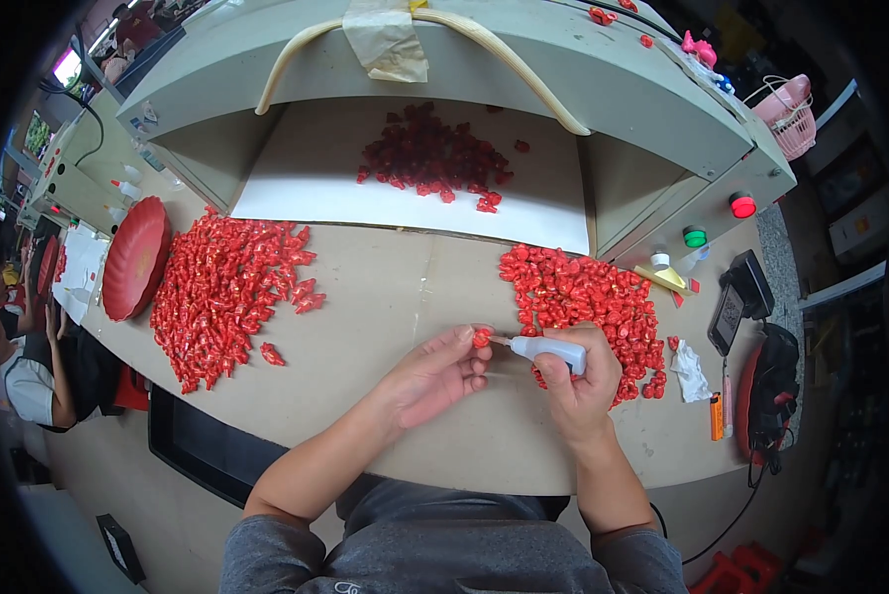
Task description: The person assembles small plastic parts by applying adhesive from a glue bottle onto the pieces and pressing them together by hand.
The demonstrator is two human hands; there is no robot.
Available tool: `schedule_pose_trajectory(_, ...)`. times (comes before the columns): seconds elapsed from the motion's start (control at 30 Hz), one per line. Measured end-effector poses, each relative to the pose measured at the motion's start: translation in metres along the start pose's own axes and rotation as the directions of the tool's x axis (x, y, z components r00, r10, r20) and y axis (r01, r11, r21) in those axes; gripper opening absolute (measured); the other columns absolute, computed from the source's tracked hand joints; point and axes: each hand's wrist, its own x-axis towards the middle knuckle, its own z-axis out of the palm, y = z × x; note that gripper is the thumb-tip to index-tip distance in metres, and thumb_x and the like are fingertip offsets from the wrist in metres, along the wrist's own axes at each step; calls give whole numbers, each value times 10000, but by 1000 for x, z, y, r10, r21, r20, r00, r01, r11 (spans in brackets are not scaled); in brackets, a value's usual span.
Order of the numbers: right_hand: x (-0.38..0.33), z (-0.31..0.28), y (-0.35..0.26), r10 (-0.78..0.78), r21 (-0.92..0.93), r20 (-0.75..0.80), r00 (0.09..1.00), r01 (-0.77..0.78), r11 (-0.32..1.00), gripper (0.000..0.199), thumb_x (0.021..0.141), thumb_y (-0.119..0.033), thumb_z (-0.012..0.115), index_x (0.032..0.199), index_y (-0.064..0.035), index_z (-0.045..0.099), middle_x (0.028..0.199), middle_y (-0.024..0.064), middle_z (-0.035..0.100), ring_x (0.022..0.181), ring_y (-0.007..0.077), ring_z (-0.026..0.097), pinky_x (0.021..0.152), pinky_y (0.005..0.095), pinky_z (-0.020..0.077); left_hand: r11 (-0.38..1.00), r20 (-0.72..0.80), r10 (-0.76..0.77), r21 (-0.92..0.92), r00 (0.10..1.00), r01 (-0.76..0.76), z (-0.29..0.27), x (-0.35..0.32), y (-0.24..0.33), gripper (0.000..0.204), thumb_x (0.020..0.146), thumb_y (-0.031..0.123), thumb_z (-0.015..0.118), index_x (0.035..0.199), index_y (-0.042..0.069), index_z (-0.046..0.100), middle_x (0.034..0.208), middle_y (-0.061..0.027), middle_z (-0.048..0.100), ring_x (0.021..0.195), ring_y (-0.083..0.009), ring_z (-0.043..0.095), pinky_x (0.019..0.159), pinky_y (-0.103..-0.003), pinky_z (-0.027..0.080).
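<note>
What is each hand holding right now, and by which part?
The left hand pinches a small red piece by its left side. The right hand grips a whitish squeeze bottle around its body, nozzle toward that piece.

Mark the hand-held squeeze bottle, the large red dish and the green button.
Squeeze bottle point(551, 350), head view, on its body.
Large red dish point(133, 261), head view, bare inside.
Green button point(696, 238), head view, its face.

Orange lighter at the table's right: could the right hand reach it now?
Probably yes, once freed: the right hand grips a pale bottle, but the orange lighter lies uncovered on that side, beyond low red pieces.
</note>
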Motion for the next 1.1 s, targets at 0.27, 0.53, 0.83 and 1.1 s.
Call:
schedule_pose_trajectory(0.27, 1, 0, 2, -47, -49, -18, 999, 46, 998, 301, 779, -191, 788, 943, -16, 607, 817, 112, 636, 696, 208, 621, 611, 289, 492, 1000, 3, 12, 6, 1000, -12, -1, 0, 0, 232, 972, 268, 546, 1116, 93, 596, 936, 5, 594, 818, -91, 527, 769, -271, 457)
schedule_pose_trajectory(0.53, 3, -1, 0, -92, -72, -24, 995, 90, 993, 306, 768, -181, 793, 939, -10, 606, 807, 111, 634, 684, 213, 597, 596, 292, 477, 999, 1, 35, -14, 999, -35, -2, 1, 1, 210, 948, 205, 588, 1131, 101, 593, 985, -12, 612, 822, -95, 533, 762, -271, 456)
schedule_pose_trajectory(0.83, 3, -1, -2, -85, -91, -37, 996, 81, 993, 311, 749, -160, 804, 939, -8, 610, 800, 108, 628, 681, 218, 595, 591, 294, 474, 995, -53, 95, -7, 994, -96, 0, 1, 3, 198, 927, 145, 615, 1124, 127, 603, 1005, 1, 630, 831, -95, 539, 765, -267, 458)
schedule_pose_trajectory(1.1, 4, -1, -1, -105, -96, -35, 994, 101, 990, 299, 739, -143, 807, 930, -17, 614, 798, 106, 621, 674, 224, 591, 585, 298, 470, 993, -70, 121, 7, 990, -120, -4, 0, 5, 210, 903, 103, 641, 1108, 138, 609, 1039, 10, 646, 875, -85, 554, 777, -273, 457)
